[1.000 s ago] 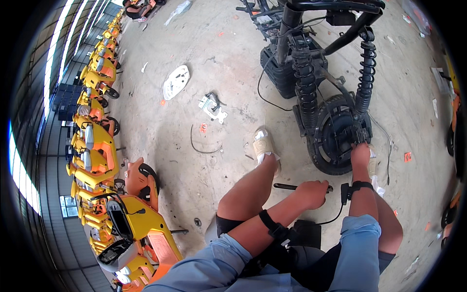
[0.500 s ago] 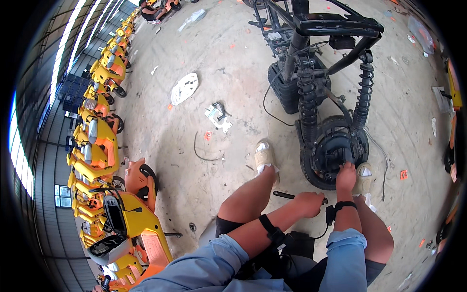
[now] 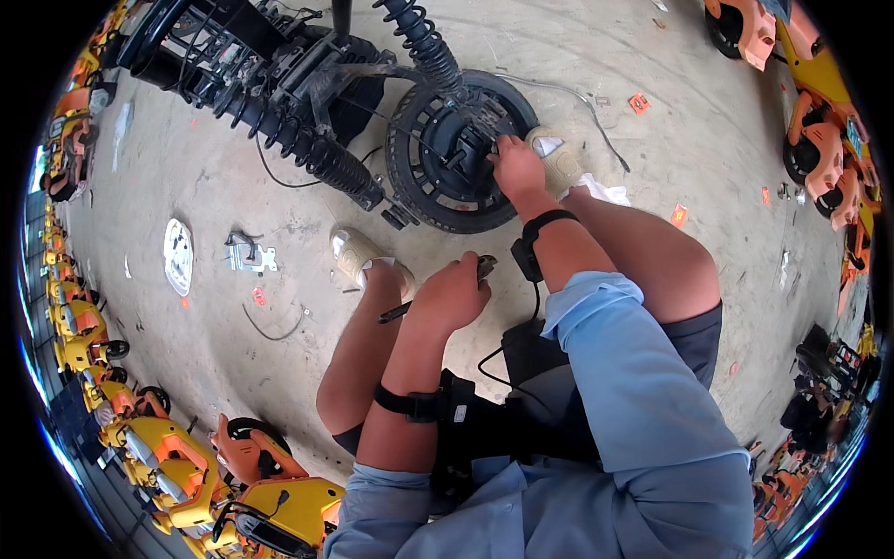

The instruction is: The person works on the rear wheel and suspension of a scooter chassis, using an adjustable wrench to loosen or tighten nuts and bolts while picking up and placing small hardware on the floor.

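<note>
My left hand (image 3: 452,296) is closed around a dark wrench (image 3: 395,313), held over my lap in front of the wheel. Its handle sticks out to the left of my fist, its head to the right. My right hand (image 3: 520,170) reaches to the hub side of a black wheel (image 3: 421,200), beside the axle end. Its fingers are pinched together there, and whatever lies between them is hidden. The wheel belongs to a stripped black scooter frame (image 3: 340,84). One coil-spring shock absorber (image 3: 424,47) rises above the wheel; another (image 3: 298,140) slants beside it, its lower end apart from the hub.
A loose cable (image 3: 577,98) lies on the floor beyond the wheel. To the left are a white oval panel (image 3: 178,256), a metal bracket (image 3: 251,253) and a curved hose (image 3: 275,331). Yellow and orange scooters (image 3: 172,466) line the left; more scooters (image 3: 824,140) stand at right.
The view has swung right and nearer the wheel, so the frame sits further left. My left hand keeps the wrench, its head now more visible. My right hand remains at the hub.
</note>
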A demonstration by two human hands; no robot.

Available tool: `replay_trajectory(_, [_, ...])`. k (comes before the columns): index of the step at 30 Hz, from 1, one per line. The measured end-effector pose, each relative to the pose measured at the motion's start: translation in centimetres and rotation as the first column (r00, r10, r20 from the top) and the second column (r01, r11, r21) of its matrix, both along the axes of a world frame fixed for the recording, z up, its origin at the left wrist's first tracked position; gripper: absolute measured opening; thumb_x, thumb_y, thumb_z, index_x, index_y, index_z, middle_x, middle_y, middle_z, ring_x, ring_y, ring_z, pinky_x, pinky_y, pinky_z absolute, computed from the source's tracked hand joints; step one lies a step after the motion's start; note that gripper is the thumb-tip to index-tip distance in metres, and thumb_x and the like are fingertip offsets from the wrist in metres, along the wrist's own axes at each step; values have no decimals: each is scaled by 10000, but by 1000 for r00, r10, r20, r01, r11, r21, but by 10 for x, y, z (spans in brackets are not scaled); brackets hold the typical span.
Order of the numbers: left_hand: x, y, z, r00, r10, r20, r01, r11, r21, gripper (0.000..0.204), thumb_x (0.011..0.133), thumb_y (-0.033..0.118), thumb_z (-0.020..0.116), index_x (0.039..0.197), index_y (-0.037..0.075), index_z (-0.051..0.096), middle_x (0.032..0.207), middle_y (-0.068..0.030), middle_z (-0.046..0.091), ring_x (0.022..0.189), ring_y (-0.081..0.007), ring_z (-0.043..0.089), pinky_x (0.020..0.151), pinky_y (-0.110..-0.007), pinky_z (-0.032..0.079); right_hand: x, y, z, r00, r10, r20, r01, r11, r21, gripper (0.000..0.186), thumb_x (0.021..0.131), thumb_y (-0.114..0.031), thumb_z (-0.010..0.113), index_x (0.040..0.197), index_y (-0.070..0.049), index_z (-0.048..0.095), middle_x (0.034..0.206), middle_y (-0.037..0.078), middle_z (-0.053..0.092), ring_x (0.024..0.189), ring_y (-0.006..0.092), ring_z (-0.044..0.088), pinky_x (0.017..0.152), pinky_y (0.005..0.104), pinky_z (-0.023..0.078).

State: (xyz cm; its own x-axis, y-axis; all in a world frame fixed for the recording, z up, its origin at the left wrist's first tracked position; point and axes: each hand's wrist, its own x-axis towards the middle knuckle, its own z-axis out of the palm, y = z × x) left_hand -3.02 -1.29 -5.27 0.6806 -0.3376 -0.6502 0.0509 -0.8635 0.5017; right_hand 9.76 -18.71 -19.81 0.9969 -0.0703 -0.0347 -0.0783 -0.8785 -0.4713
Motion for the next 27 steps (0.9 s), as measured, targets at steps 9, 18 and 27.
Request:
replay_trajectory(9, [9,10,8,998,55,34,-53,997,-61,332,883,210,566,1119,-9,486,945,-288,642,891,-452,620,756,-498,490,8,-1,-7,999,48,3,-48,999,-21,159,792,-136,698,920,-80,620,957,94,627,972,299,610,787,426,524])
replay_trajectory(18, [20,9,16,998,62,31,-60,997,-43,362,880,202,555,1152,-26,483,969,-285,645,916,-449,619,781,-497,494,11,-6,-13,998,68,-9,-67,995,68,172,806,-135,696,945,-69,621,979,117,637,970,335,623,807,447,515])
replay_trajectory(27, [21,12,20,998,57,19,-56,997,-61,389,883,201,554,1191,-27,485,1013,-284,640,953,-438,616,815,-485,494,13,-13,-12,986,166,20,-165,986,-37,215,798,-168,709,918,-15,618,943,138,643,893,334,644,744,419,531])
